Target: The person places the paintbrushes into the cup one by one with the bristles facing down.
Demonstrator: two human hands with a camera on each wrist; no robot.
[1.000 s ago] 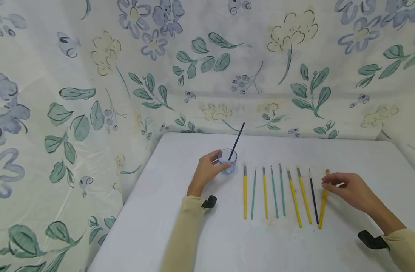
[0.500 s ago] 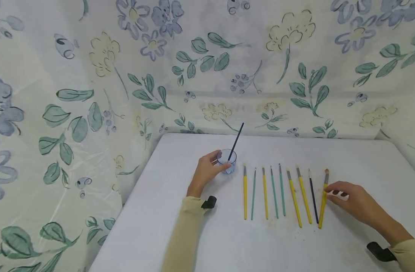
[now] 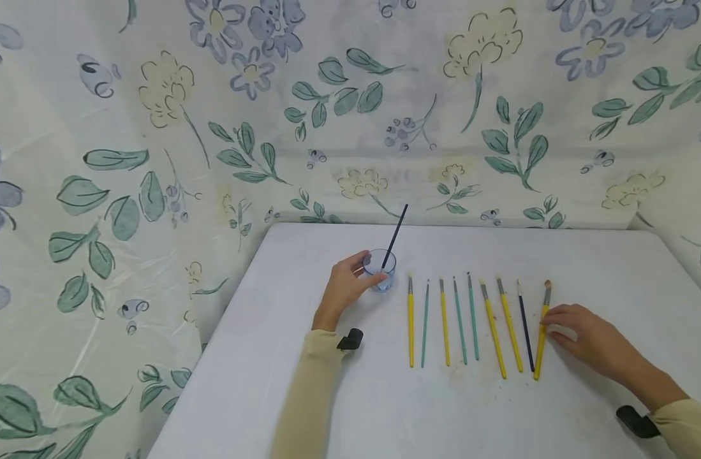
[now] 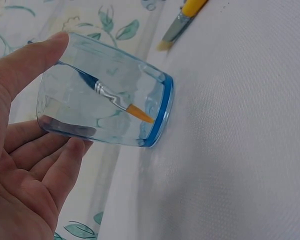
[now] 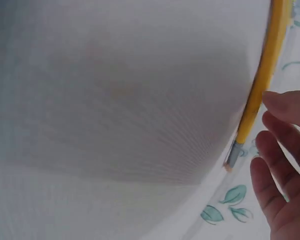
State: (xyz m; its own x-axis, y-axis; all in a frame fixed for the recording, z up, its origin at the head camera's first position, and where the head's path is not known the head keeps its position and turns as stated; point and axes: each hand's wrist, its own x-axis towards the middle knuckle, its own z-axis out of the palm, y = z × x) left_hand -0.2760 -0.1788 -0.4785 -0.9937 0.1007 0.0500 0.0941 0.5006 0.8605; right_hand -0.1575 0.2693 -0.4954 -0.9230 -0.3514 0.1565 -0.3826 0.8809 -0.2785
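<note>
My left hand [image 3: 344, 287] grips a clear, blue-tinted glass [image 3: 387, 284], thumb on the near side and fingers behind. One dark-handled paintbrush [image 3: 397, 233] leans in the glass; its amber bristles [image 4: 140, 113] point down near the blue base in the left wrist view. On the right, a yellow paintbrush [image 3: 541, 344] lies on the table, bristles away from me. My right hand [image 3: 588, 335] is beside it, with thumb and fingertips at its handle's right edge and the other fingers loosely bent.
Between the hands lies a row of several paintbrushes, including a yellow brush [image 3: 411, 325], a green brush [image 3: 473, 319] and a dark blue brush [image 3: 525, 328]. Small specks dot the white table [image 3: 419, 414]. A floral cloth [image 3: 327, 127] hangs behind and at the left.
My right hand has shifted from above the rightmost yellow brush's ferrule down toward its handle, uncovering the bristles. The left hand has kept its grip on the glass. The view has shifted slightly.
</note>
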